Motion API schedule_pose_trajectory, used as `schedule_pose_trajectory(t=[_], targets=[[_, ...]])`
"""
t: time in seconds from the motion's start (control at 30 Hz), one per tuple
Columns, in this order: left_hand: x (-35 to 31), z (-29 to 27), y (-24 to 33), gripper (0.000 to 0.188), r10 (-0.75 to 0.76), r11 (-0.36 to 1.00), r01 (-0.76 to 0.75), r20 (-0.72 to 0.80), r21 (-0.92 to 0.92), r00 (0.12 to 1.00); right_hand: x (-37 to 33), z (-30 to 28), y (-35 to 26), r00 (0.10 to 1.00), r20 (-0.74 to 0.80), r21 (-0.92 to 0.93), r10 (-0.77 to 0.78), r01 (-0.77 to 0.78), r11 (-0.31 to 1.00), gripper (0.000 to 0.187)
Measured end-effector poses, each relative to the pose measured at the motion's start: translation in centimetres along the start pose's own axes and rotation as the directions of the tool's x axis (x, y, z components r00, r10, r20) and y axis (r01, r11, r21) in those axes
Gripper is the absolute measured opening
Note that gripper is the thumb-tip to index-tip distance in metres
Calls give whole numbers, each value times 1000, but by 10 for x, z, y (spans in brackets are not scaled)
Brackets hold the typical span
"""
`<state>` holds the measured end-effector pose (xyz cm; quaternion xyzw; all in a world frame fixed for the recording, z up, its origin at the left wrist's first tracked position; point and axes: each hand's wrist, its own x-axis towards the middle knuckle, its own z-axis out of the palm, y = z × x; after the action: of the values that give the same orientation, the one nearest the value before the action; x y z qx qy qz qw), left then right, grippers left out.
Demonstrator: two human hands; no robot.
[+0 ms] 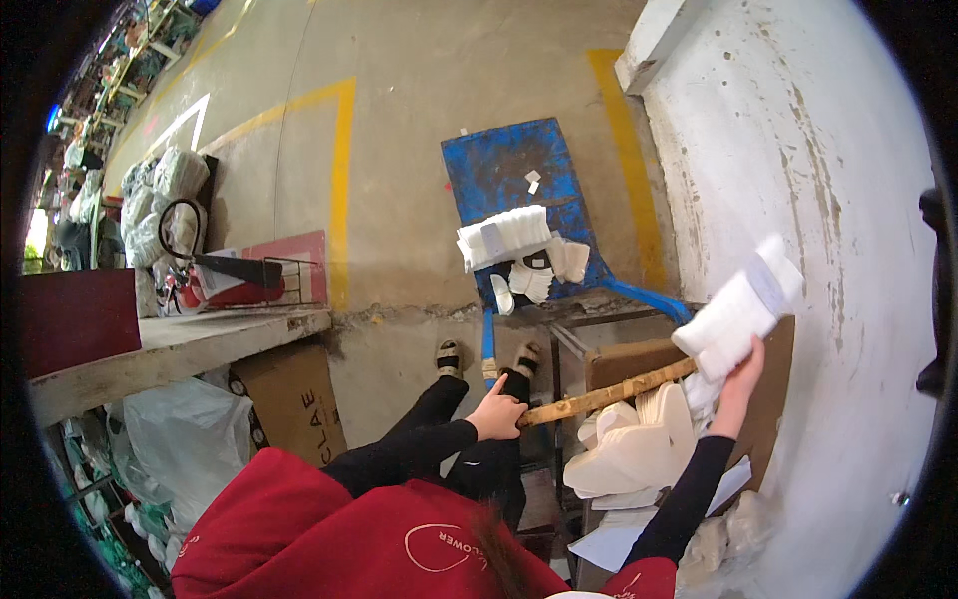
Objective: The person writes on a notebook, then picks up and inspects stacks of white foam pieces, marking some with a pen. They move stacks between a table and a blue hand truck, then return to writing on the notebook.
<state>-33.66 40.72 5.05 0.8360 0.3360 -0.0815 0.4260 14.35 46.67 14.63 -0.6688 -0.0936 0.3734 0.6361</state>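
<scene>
My right hand (736, 384) is closed on a bundle of white pads (746, 307), wrapped round the middle by a pale band. The bundle is held up near the white wall, above the right end of a brown, worn handle bar (609, 392). My left hand (496, 410) is closed round the left end of this bar, which joins the blue posts of a platform cart (511, 165). On the cart's blue deck lie a stacked row of white pads (504, 238) and a few loose cream pieces (534, 280).
Below the bar, cream foam-like shapes (639, 444) are piled beside a cardboard box (768, 399). The white wall (798, 170) rises at the right. To the left are a ledge (180, 344), a red fire extinguisher (225, 290) and plastic-wrapped bundles (165, 200). Yellow lines (342, 190) mark the floor.
</scene>
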Motion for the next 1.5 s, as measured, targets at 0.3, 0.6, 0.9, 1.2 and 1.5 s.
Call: schedule_pose_trajectory(t=[0.3,0.6,0.9,1.2,1.5], targets=[[-10,-1,-18,35,131,982,-156,-216,-105,968,147,174,186,976,150,-585,156,-39,810,62],[-11,4,-18,46,104,989,-119,-165,-86,981,214,235,351,911,221,-629,349,-140,764,57],[-12,-1,-12,40,52,991,-58,-58,-123,997,294,238,478,817,405,-509,410,-171,843,57],[-9,-8,-13,39,63,992,-66,-28,-109,998,281,243,554,721,592,-804,360,504,314,75],[-9,-1,-18,42,80,995,-87,-140,-47,987,208,241,460,664,688,-716,293,687,123,35]])
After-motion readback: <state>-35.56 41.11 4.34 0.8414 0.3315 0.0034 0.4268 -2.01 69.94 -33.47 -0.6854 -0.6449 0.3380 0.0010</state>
